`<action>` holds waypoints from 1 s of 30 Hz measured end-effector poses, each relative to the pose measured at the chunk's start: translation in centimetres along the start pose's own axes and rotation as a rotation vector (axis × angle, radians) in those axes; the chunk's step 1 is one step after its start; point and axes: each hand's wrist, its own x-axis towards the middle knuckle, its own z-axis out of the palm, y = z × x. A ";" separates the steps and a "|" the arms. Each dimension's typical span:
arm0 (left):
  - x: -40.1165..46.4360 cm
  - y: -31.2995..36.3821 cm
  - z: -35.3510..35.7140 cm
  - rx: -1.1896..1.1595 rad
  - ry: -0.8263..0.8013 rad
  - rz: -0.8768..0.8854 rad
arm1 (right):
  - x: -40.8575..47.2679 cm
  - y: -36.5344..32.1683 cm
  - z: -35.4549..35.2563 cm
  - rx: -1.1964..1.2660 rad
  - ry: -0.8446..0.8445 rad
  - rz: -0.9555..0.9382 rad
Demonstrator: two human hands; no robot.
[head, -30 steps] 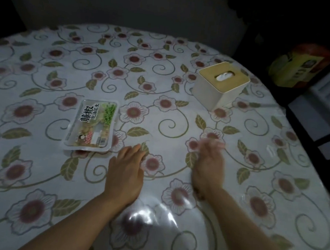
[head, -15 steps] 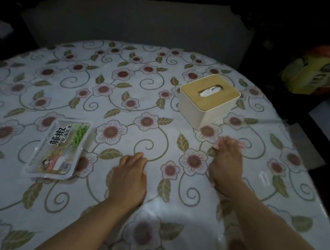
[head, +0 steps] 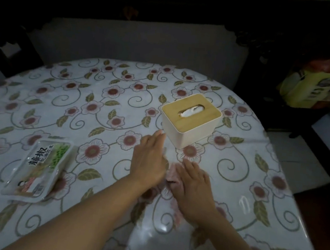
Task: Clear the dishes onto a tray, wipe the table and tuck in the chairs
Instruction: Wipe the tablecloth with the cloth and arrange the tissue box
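Now—cloth (head: pixel 171 173) under right grip (head: pixel 194 182).

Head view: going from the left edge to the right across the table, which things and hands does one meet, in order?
Snack pack → left hand → right hand → yellow box off the table in the dark. The tissue box and the pink cloth overlap the hands sideways, so I leave them out.

1. A pink cloth (head: pixel 173 174) lies mostly hidden under the right hand (head: pixel 196 187).
2. The tabletop (head: pixel 254 170) is cut off at the left and bottom edges.
3. The yellow box (head: pixel 311 90) sits in darkness, its print unreadable.
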 end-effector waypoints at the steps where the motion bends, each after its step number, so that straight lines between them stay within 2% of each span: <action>1: 0.9 0.6 -0.1 0.002 0.007 0.019 | 0.0 0.3 -0.7 0.031 0.046 0.002; 5: 4.0 2.3 -0.1 0.072 0.027 0.088 | 0.3 1.6 -3.3 0.144 0.186 0.120; 10: 6.8 3.5 1.0 0.198 0.018 0.191 | 1.0 2.6 -4.5 0.170 0.198 0.161; 18: 8.2 3.4 1.3 0.369 0.092 0.240 | 0.5 2.1 -4.8 0.201 0.203 0.185; 22: 5.5 1.9 0.1 0.370 0.133 0.199 | -0.3 0.9 -5.1 0.199 0.201 0.192; 30: -2.6 -4.4 -3.8 0.358 0.148 0.059 | -1.9 -5.0 -4.6 0.175 0.189 0.073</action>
